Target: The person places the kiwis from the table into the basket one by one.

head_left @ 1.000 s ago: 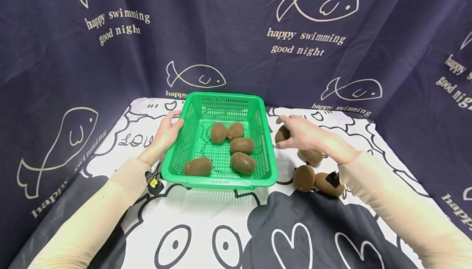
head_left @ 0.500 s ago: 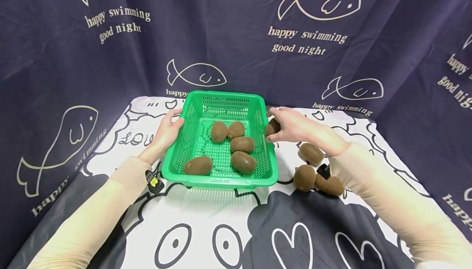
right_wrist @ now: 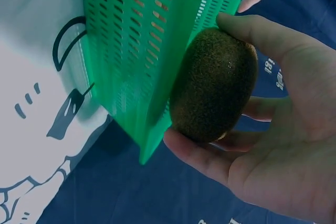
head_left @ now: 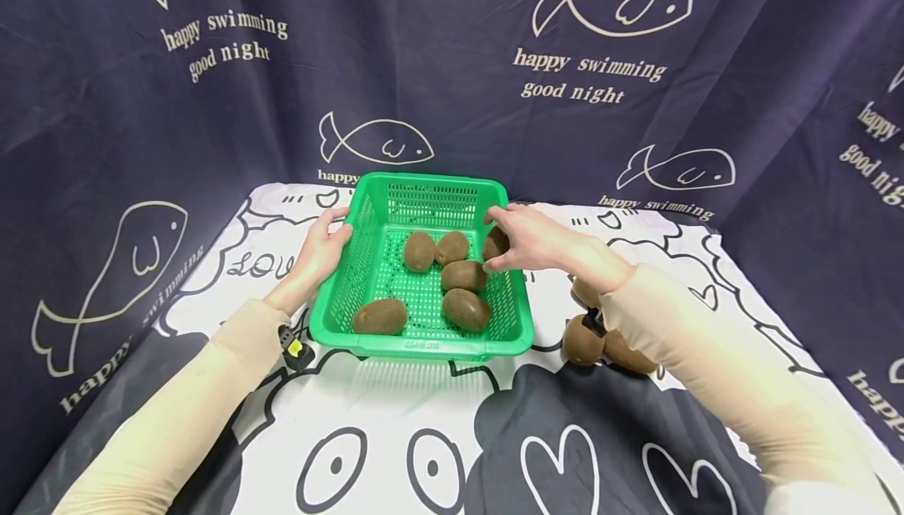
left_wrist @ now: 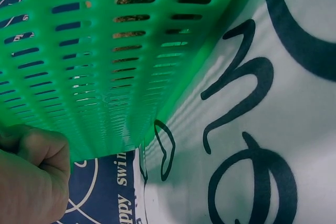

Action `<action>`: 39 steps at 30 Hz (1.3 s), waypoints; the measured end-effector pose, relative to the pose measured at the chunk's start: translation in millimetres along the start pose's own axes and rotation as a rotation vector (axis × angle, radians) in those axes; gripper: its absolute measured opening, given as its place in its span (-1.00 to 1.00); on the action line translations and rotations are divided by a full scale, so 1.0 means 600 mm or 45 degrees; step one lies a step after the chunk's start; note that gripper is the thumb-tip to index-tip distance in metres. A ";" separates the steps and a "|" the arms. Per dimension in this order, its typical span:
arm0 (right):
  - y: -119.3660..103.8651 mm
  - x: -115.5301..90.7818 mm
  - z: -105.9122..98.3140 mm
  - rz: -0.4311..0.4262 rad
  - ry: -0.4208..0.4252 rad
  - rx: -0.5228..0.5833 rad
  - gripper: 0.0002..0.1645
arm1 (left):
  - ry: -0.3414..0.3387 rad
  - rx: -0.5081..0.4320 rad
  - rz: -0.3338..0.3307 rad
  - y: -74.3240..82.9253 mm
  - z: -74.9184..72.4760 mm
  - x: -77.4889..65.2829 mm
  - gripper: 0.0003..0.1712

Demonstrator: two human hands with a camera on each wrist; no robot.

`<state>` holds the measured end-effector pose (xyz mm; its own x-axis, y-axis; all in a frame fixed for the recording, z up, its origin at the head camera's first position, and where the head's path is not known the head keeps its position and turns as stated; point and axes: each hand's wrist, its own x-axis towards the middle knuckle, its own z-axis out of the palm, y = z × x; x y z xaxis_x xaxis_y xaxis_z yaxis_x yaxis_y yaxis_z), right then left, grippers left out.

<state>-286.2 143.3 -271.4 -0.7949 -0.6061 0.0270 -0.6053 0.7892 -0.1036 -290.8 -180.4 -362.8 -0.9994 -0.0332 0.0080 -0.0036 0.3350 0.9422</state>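
Note:
My left hand (head_left: 321, 252) grips the left rim of a green plastic basket (head_left: 417, 345); in the left wrist view its curled fingers (left_wrist: 44, 148) are against the slotted wall. Over the basket's right side, my right hand (head_left: 540, 240) holds a brown kiwi (head_left: 496, 243). The right wrist view shows that kiwi (right_wrist: 214, 85) pinched between thumb and fingertips, above the basket rim. Several kiwis lie on the basket floor, among them one kiwi (head_left: 380, 316) alone at the front left and another kiwi (head_left: 466, 310) at the front right.
Right of the basket, three kiwis lie on the patterned cloth: an upright-looking kiwi (head_left: 583, 341), a kiwi (head_left: 630, 352) beside it, and one (head_left: 588, 294) partly hidden by the right forearm. A dark blue fish-print curtain (head_left: 452, 52) hangs behind.
My right hand has carried the kiwi leftward from beside the basket, across the right rim, to over the inside. The left hand keeps its place on the rim.

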 end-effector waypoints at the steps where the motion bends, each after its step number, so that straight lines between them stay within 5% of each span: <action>1: -0.003 0.002 0.001 -0.009 -0.001 0.001 -0.26 | 0.000 0.000 -0.001 0.001 0.000 0.000 -0.45; 27: -0.060 0.064 0.052 -0.152 -0.056 -0.014 -0.22 | 0.005 0.003 -0.002 0.001 0.000 0.000 -0.45; 39: -0.073 0.079 0.061 -0.057 -0.176 -0.075 -0.04 | 0.001 0.020 -0.002 0.003 -0.001 -0.001 -0.44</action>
<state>-295.5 76.5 -302.0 -0.7563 -0.6454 -0.1072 -0.6446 0.7631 -0.0468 -290.3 -180.1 -361.0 -0.9994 -0.0344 0.0064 -0.0060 0.3495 0.9369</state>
